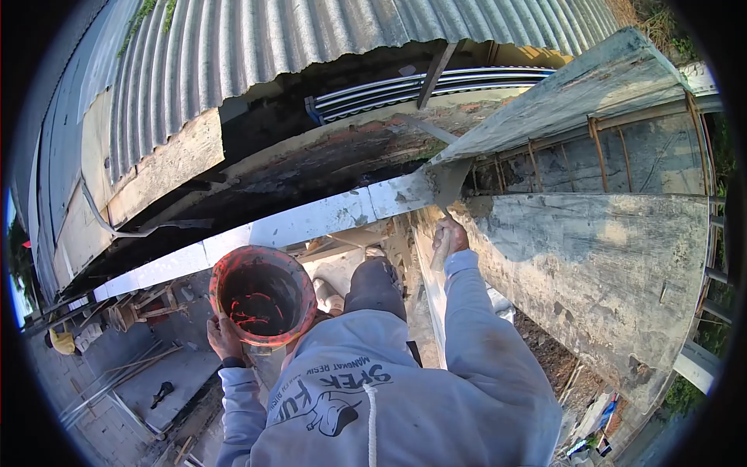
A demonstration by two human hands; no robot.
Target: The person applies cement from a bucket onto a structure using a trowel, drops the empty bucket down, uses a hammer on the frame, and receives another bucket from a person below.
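My left hand (pixel 225 336) grips the rim of a worn red-orange bucket (pixel 220 272), tilted toward me at waist height. The bucket's inside is dark, with red streaks at the bottom and no clear fill. My right hand (pixel 451 237) is closed around the pale handle of a trowel (pixel 449 188). Its grey blade points away from me, at the corner where the narrow white ledge (pixel 319 214) meets the board-sided trough (pixel 591 241). Grey wet-looking mortar (pixel 478 206) lies on the trough's near edge beside the blade.
A corrugated roof (pixel 311 39) overhangs the far side, above a rough wall (pixel 373 140). Thin rebar rods (pixel 597 152) stand inside the trough, behind a tilted board (pixel 560 93). Far below lie a floor with planks and a concrete slab (pixel 175 389).
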